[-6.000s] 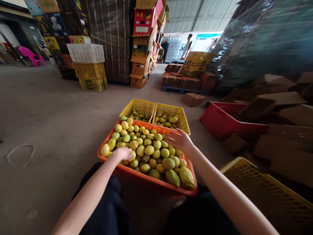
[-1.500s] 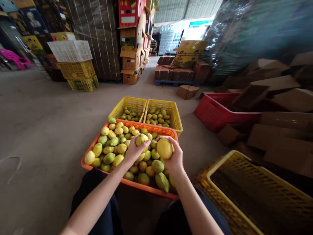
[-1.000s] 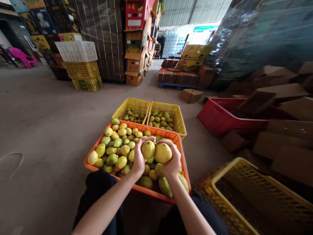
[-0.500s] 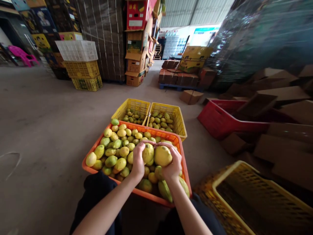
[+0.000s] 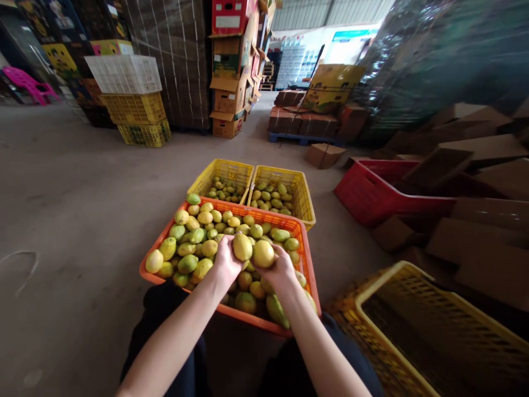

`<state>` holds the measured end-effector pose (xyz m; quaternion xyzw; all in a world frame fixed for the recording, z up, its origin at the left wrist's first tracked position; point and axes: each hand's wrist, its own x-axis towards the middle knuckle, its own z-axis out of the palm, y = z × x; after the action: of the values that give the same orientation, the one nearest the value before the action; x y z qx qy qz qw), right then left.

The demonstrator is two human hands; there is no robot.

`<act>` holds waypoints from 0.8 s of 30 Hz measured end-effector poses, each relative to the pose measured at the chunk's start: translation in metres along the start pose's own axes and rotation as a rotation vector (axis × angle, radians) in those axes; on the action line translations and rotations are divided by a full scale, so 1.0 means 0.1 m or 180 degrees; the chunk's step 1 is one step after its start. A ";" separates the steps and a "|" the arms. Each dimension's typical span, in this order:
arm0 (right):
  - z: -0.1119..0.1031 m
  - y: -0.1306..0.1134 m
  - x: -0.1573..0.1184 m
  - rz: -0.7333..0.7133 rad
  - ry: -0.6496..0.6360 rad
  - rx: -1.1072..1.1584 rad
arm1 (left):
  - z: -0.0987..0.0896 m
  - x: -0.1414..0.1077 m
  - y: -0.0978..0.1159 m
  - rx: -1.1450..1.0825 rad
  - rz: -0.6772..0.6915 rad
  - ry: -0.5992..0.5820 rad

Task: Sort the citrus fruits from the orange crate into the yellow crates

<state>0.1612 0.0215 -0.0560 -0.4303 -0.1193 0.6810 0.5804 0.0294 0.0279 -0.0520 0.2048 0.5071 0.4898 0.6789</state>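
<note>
An orange crate (image 5: 301, 253) full of yellow-green fruit stands in front of my knees. Over its middle, my left hand (image 5: 227, 258) is closed round a yellow-green fruit (image 5: 242, 246). My right hand (image 5: 281, 267) holds a rounder yellow fruit (image 5: 263, 254) right beside it, its fingers partly hidden beneath. Both fruits are just above the pile. Beyond the orange crate, two yellow crates, a left one (image 5: 198, 184) and a right one (image 5: 308, 207), hold smaller heaps of similar fruit.
At the lower right is a yellow crate (image 5: 372, 289). A red crate (image 5: 359, 193) and loose cardboard (image 5: 479, 242) lie on the right. Stacked crates (image 5: 134, 107) stand at the back left, and a low pallet (image 5: 303, 138) with cartons is further back.
Both hands have moved slightly left and turned, so the fruits now lie more on upturned palms and fingers. The whole view has shifted a little upwards in the picture.
</note>
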 end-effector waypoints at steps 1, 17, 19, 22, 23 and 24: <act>0.00 0.02 0.00 0.0161 0.0099 0.0002 | -0.03 0.02 0.02 0.0043 -0.0031 0.0059; 0.29 -0.30 -0.30 0.0500 0.0697 0.0473 | 0.17 -0.55 0.47 -0.2490 -0.0488 0.0209; 0.26 -0.33 -0.30 0.0583 0.0640 0.0574 | 0.14 -0.52 0.47 -0.2598 -0.0678 0.0182; 0.23 -0.33 -0.30 0.0788 0.0588 0.0490 | 0.11 -0.45 0.44 -0.2592 -0.0834 0.0144; 0.22 -0.33 -0.29 0.0827 0.0585 0.0408 | 0.11 -0.43 0.44 -0.2552 -0.0872 0.0109; 0.22 -0.33 -0.29 0.0855 0.0590 0.0316 | 0.12 -0.42 0.44 -0.2516 -0.0900 0.0059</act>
<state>0.1661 0.0127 -0.0078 -0.4742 0.0271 0.7149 0.5132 0.0192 0.0133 0.0073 -0.1474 0.3093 0.5505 0.7613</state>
